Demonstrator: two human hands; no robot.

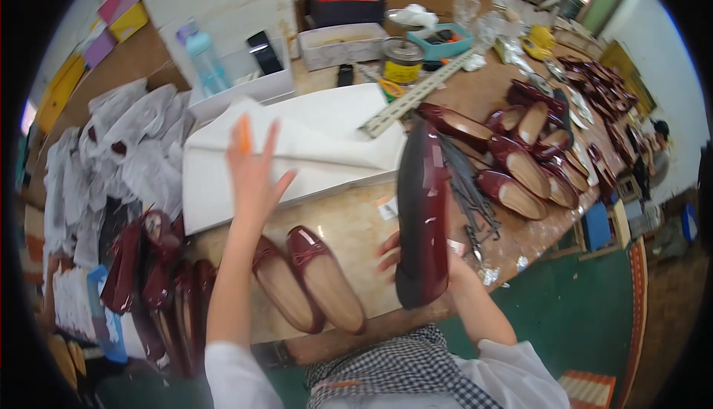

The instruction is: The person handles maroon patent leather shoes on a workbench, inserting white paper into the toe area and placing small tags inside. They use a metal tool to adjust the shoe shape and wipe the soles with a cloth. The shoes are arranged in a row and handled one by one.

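Observation:
My right hand (405, 254) grips a dark red glossy flat shoe (422, 212), held upright with its sole side facing me. My left hand (255, 174) is stretched out with fingers spread over a stack of white tissue paper sheets (319, 138); an orange cover sits on one finger. A pair of dark red flats with tan insoles (308, 281) lies on the worktable in front of me, between my forearms.
Many more dark red flats (520, 164) crowd the right of the table, with a metal ruler (416, 93), a tin can (402, 60) and boxes behind. Crumpled white paper (111, 149) and shoes (152, 275) pile at left. A blue bottle (204, 60) stands at the back.

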